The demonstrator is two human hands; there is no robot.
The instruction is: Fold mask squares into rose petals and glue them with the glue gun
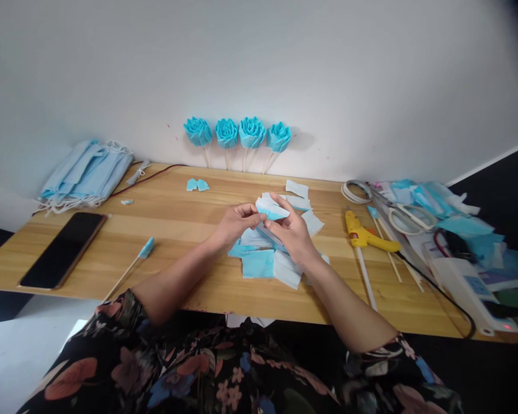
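Between my two hands, over the middle of the table, is a folded piece of blue-and-white mask fabric (273, 210). My left hand (237, 223) pinches its left lower edge between thumb and fingers. My right hand (292, 230) grips its right side, with the fingers behind it and the thumb in front. Under and around the hands lie several cut fabric pieces (258, 264), some blue side up and some white. Two small blue folded pieces (197, 184) rest on the table beyond my left hand.
Several blue fabric roses (227, 133) on sticks lean against the wall. At left are a mask stack (84, 172), a phone (63, 250) and a blue-tipped stick (144, 250). At right lie a yellow glue gun (365, 236), scissors (410, 218), tape (356, 191), scraps (466, 218) and a power strip (470, 293).
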